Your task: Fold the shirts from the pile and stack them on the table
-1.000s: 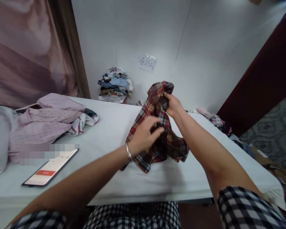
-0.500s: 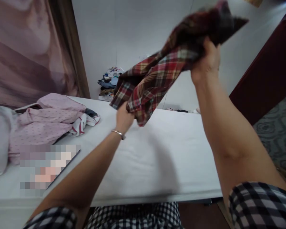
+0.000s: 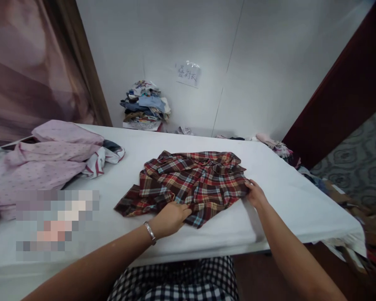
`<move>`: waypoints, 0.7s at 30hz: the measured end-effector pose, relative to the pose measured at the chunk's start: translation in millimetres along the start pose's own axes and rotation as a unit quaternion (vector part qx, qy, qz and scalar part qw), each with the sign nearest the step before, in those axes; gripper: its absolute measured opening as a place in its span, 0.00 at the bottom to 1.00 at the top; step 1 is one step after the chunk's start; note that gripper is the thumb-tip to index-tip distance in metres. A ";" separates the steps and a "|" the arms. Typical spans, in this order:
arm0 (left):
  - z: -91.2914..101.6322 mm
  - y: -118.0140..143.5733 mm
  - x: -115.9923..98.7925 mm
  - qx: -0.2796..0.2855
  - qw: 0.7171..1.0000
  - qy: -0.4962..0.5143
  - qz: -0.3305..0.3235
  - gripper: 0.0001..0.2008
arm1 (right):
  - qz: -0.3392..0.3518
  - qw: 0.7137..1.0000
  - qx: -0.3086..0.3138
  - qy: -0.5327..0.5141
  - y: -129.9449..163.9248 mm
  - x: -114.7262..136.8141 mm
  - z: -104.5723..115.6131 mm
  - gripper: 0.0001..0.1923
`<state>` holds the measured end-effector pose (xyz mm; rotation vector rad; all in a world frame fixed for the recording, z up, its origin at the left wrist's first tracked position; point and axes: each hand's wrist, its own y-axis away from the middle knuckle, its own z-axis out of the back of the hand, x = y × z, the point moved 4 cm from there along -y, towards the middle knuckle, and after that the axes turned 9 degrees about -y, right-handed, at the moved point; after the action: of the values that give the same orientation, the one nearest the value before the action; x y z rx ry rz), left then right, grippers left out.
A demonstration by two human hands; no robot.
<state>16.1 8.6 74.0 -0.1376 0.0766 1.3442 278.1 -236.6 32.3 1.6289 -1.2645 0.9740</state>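
A red, brown and cream plaid shirt lies rumpled on the white-covered table, one sleeve stretching out to the left. At its near edge my left hand, with a silver bangle on the wrist, has its fingers closed on the cloth. On the right side my right hand pinches the shirt's edge between thumb and fingers. Part of the left fingertips is hidden by the hand itself.
Pink dotted clothing is heaped at the table's left, near a blurred-out patch. Behind the table rises a stack of folded clothes. A handwritten sign hangs on the wall. More garments lie beyond the right edge.
The plaid shirt, held up in the air before, has come down onto the table and spread wider. Both hands have lowered with it, the right one moving far down.
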 end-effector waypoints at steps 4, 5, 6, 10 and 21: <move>6.6 12.1 12.1 -0.013 1.000 -0.004 0.015 0.26 | 0.046 0.995 -0.043 -0.076 9.6 8.5 40.6 0.30; 7.7 16.1 16.7 -0.022 1.000 -0.009 0.021 0.27 | 0.048 0.994 -0.050 -0.087 12.3 8.9 49.0 0.30; 8.0 20.4 21.8 -0.029 0.999 -0.016 0.029 0.28 | 0.037 0.993 -0.056 -0.094 15.3 7.5 56.3 0.31; 7.6 37.0 43.3 -0.021 0.996 -0.050 0.067 0.31 | -0.009 0.994 -0.037 -0.102 30.9 -1.2 72.1 0.27; 70.7 28.1 37.3 -0.184 0.963 -0.129 0.147 0.18 | 0.018 0.997 0.043 0.055 77.6 -1.0 29.5 0.57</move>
<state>-4.6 60.8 137.4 -0.2705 -0.3882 1.6542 204.5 -275.0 32.7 1.5985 -1.1961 1.1388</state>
